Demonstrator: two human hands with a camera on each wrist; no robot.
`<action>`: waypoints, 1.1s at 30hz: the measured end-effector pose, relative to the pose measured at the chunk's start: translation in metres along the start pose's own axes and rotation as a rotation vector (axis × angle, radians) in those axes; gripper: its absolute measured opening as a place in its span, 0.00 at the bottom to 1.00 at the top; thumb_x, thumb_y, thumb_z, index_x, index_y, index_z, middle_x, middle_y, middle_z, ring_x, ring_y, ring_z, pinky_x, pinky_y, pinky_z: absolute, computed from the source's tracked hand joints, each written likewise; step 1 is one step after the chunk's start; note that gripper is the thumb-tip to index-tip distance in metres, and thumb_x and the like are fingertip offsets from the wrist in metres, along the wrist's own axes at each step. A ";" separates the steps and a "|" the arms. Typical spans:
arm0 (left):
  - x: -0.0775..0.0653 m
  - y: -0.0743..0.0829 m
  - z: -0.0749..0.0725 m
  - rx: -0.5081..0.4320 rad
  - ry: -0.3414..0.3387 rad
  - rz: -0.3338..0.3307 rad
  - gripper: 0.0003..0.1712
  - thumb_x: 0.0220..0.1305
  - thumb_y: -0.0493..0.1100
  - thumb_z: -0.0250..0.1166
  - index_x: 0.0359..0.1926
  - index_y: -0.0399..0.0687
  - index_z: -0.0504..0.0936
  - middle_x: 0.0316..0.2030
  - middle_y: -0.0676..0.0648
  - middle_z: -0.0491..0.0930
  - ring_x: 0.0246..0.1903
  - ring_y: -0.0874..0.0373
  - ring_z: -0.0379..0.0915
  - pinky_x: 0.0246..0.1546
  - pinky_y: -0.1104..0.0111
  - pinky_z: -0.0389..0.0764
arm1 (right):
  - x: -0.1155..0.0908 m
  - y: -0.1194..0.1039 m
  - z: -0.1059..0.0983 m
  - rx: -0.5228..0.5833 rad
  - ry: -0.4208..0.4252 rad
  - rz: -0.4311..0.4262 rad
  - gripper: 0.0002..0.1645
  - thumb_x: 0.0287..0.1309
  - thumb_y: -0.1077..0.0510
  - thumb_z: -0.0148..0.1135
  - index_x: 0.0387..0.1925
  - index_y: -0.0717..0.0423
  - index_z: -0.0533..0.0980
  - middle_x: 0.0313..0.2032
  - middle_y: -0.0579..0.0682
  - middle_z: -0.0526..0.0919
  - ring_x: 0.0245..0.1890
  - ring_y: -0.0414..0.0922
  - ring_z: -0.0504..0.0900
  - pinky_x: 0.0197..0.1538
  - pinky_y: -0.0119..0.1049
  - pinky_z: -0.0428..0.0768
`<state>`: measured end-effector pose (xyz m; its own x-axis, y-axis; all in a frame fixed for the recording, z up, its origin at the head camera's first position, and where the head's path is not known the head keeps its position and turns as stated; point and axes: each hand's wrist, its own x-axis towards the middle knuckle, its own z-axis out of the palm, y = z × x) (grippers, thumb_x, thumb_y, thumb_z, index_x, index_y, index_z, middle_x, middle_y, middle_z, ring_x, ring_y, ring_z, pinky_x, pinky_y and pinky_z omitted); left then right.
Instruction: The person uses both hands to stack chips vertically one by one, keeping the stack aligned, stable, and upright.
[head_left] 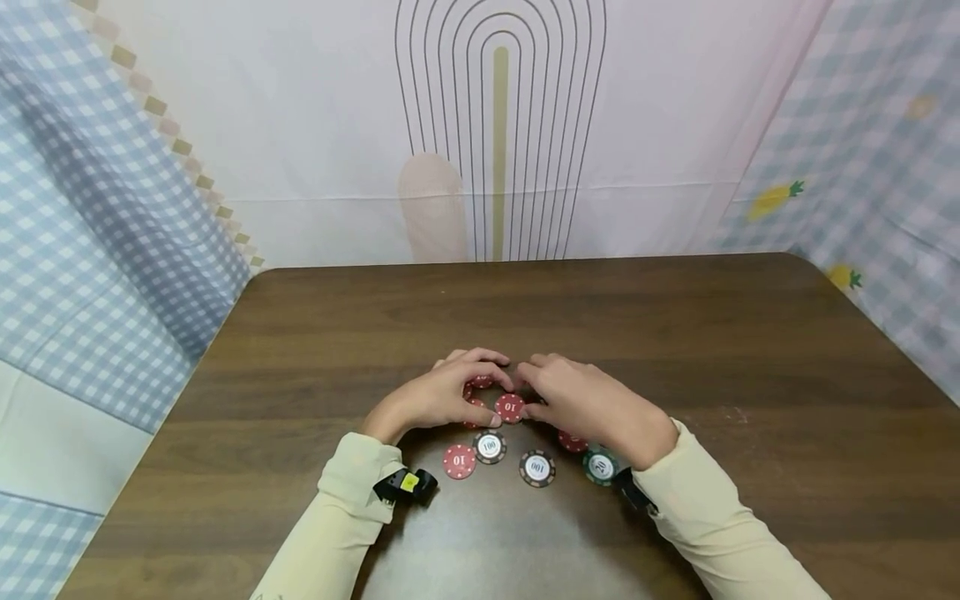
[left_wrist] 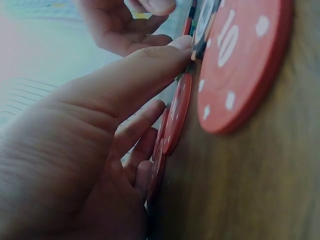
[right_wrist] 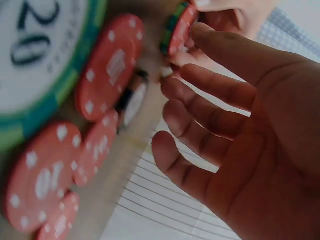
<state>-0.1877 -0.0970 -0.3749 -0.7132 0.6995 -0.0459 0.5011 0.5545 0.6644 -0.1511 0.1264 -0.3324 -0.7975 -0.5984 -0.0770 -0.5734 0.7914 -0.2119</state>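
Left hand [head_left: 442, 393] is hovering loosely arched, thumb and fingers spread, around red chips [head_left: 482, 382] left of the central red 10 chip [head_left: 510, 408]. Right hand [head_left: 583, 398] is lying right of that chip, fingers apart, thumb tip at its edge; contact: cannot tell. 100 chips [head_left: 537, 468] are lying on its near side.

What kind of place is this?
Probably a corner of a room, screened off with cloth. You can see a brown table with poker chips on it, and checked curtains at both sides.
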 end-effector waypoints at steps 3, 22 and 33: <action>0.000 -0.001 0.002 0.002 0.005 0.009 0.22 0.57 0.52 0.74 0.54 0.63 0.82 0.69 0.55 0.64 0.68 0.52 0.54 0.66 0.47 0.51 | -0.003 0.003 -0.007 0.025 -0.019 0.032 0.17 0.62 0.52 0.68 0.51 0.52 0.78 0.47 0.49 0.81 0.43 0.43 0.80 0.45 0.45 0.82; 0.000 -0.005 0.007 0.018 0.017 0.024 0.20 0.57 0.55 0.74 0.52 0.70 0.83 0.69 0.58 0.64 0.68 0.56 0.52 0.63 0.52 0.51 | -0.009 0.021 -0.013 -0.007 -0.094 0.164 0.23 0.60 0.51 0.69 0.54 0.57 0.77 0.47 0.53 0.80 0.43 0.46 0.81 0.46 0.51 0.81; -0.002 -0.002 0.007 0.020 0.039 -0.012 0.20 0.55 0.55 0.74 0.50 0.74 0.83 0.77 0.53 0.50 0.74 0.54 0.40 0.70 0.45 0.39 | -0.003 0.020 -0.006 -0.029 -0.151 0.194 0.22 0.58 0.51 0.71 0.50 0.58 0.78 0.46 0.53 0.79 0.37 0.44 0.78 0.40 0.44 0.80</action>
<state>-0.1836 -0.0964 -0.3819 -0.7379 0.6744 -0.0244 0.5014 0.5721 0.6490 -0.1609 0.1450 -0.3306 -0.8575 -0.4449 -0.2584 -0.4191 0.8953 -0.1508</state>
